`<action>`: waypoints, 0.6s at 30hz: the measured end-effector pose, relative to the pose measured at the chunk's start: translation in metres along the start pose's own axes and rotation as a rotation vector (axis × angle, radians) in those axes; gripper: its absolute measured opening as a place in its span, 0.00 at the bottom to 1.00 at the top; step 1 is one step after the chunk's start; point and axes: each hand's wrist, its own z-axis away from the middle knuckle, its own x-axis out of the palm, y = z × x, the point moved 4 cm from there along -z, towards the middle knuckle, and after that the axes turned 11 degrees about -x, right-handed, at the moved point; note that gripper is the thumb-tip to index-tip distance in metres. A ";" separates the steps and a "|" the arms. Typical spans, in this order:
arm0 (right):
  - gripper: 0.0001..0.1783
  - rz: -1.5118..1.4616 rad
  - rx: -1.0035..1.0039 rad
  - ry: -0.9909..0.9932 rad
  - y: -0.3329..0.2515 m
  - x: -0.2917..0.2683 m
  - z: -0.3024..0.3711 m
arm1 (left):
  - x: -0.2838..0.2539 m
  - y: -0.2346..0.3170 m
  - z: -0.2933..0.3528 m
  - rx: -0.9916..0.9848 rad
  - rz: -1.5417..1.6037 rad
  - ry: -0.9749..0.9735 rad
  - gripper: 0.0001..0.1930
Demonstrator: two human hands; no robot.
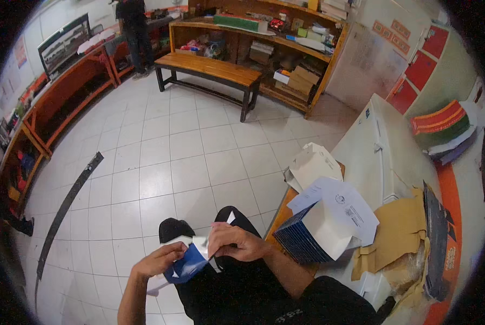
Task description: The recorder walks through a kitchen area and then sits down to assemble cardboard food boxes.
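Over my lap I hold a small blue-and-white carton (191, 265), partly folded, its blue side facing up. My left hand (161, 261) is closed on its left edge, thumb on top. The fingers of my right hand (232, 242) are bent and pinch the white flap at its right end. A white panel hangs below my left wrist. Next to my right forearm stands a stack of blue-and-white cartons (307, 233) on a wooden bench, with a printed white sheet (346, 208) lying over it.
Another white carton (315, 165) sits behind the stack. A white chest freezer (369, 146) and brown cardboard (394, 233) are at the right. Ahead stands a wooden bench (210, 69) before shelves. A black strip (63, 211) lies on the tiled floor. A person (134, 32) stands far left.
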 end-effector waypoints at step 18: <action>0.09 -0.136 -0.367 0.085 -0.060 -0.007 -0.033 | 0.030 0.037 0.092 -0.117 0.077 0.231 0.11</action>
